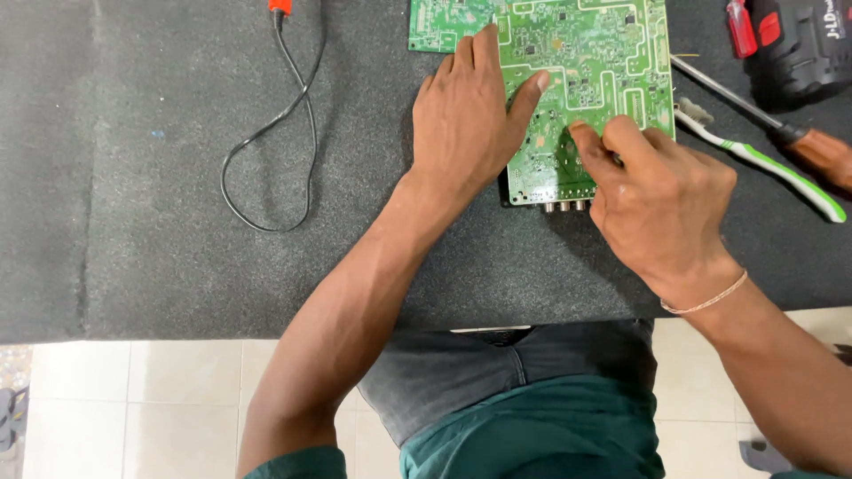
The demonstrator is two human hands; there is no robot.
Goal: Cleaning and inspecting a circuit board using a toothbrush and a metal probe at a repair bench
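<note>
- Plainly mid-work: the green circuit board (581, 62) lies flat on the dark table (177, 222), out of any casing
- left hand (466, 115) presses it down, fingers spread flat
- right hand (661, 200) pinches at its lower edge; what the fingers hold, I cannot tell
- screwdriver (754, 111) and toothbrush (763, 160) lie untouched beside it

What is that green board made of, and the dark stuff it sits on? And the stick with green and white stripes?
The green board looks like stiff, glossy resin laminate: pale line patterns and tiny parts cover it, with metal sockets at its near edge. The dark mat seems to be foam or rubber; its surface is matte and grainy. The toothbrush looks like smooth plastic, shiny, with worn pale bristles.
</note>
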